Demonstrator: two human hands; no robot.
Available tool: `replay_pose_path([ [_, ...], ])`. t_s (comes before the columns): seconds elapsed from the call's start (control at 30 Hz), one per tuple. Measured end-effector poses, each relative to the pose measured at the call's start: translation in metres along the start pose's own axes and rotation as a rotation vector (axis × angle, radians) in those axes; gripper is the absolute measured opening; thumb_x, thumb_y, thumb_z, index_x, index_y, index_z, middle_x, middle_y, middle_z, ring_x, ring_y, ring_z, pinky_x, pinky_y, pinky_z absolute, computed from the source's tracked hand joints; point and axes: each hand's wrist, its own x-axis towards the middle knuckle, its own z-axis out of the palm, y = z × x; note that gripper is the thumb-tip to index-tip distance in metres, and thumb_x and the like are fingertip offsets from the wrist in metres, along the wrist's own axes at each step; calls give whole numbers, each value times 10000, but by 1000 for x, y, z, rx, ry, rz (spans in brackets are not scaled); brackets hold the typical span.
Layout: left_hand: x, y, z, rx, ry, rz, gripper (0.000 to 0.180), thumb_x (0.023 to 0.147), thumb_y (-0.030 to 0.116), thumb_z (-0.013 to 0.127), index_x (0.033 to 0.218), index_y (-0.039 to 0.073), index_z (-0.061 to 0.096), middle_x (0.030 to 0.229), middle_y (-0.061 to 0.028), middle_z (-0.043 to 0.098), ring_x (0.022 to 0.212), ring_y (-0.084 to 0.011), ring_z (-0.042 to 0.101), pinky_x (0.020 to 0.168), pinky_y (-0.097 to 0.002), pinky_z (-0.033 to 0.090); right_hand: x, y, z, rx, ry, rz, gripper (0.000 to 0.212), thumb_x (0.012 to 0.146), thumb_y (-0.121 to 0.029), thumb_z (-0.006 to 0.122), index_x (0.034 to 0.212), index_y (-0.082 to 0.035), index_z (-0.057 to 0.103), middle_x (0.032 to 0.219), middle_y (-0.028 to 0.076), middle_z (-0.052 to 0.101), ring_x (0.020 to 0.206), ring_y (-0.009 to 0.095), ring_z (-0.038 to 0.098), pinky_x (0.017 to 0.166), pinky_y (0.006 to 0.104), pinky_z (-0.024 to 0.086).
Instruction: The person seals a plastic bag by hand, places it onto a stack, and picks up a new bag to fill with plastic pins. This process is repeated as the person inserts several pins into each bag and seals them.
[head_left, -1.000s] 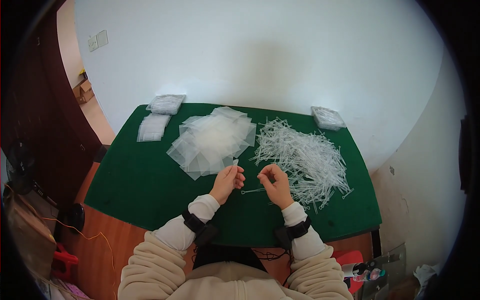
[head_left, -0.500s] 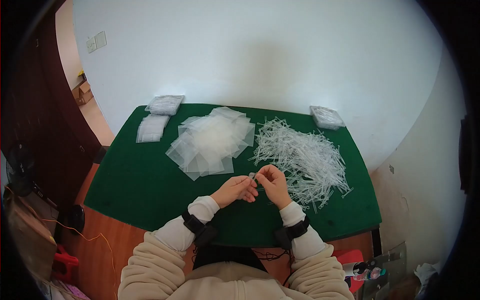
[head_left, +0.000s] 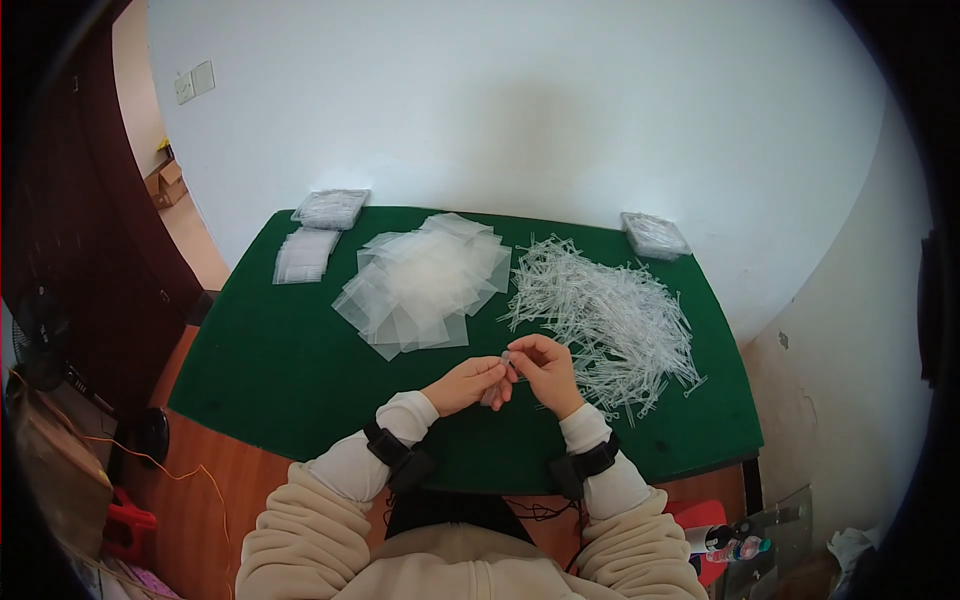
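Note:
My left hand (head_left: 474,384) and my right hand (head_left: 549,376) meet above the near middle of the green table. Between them is a small clear plastic bag (head_left: 490,397), mostly covered by my fingers. The left fingers are closed round it, while my right thumb and forefinger pinch at its upper edge. Whether anything is inside the bag I cannot make out. Just beyond my right hand spreads a heap of thin clear plastic sticks (head_left: 610,320) with small loops at their ends. Past my left hand lies a loose pile of flat clear bags (head_left: 425,285).
A neat row of filled clear bags (head_left: 305,256) and a bundle (head_left: 331,209) lie at the far left of the green table (head_left: 260,360). Another bundle (head_left: 655,235) sits at the far right corner. A white wall (head_left: 420,100) rises behind. Bottles (head_left: 735,545) stand low at right.
My right fingers have shifted slightly to the left and closer to the left fingertips. The bag shows a little more below my left hand. The piles have not moved.

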Motion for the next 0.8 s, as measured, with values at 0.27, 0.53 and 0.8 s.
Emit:
replay_pose_path([
  [0.27, 2, -2, -1, 400, 15, 232, 231, 964, 181, 385, 1018, 19, 540, 922, -66, 620, 843, -137, 597, 763, -273, 474, -1, -11, -1, 48, -145, 46, 57, 820, 5, 599, 876, 14, 603, 786, 37, 610, 672, 77, 579, 635, 211, 466],
  [0.53, 4, -4, -2, 268, 202, 247, 224, 972, 177, 369, 982, 2, 508, 902, -85, 619, 803, -153, 607, 740, -270, 475, 2, -1, -3, -62, 24, 58, 157, 787, -80, 647, 924, -8, 625, 852, 72, 624, 819, 180, 610, 712, 306, 493],
  [0.8, 11, -11, -12, -53, 713, 459, 234, 973, 191, 377, 1007, -1, 508, 902, -103, 622, 809, -178, 622, 733, -272, 484, 2, 6, 4, -963, -141, -453, 223, 730, -117, 661, 940, -44, 642, 1009, 76, 589, 946, 272, 529, 831, 343, 429],
])
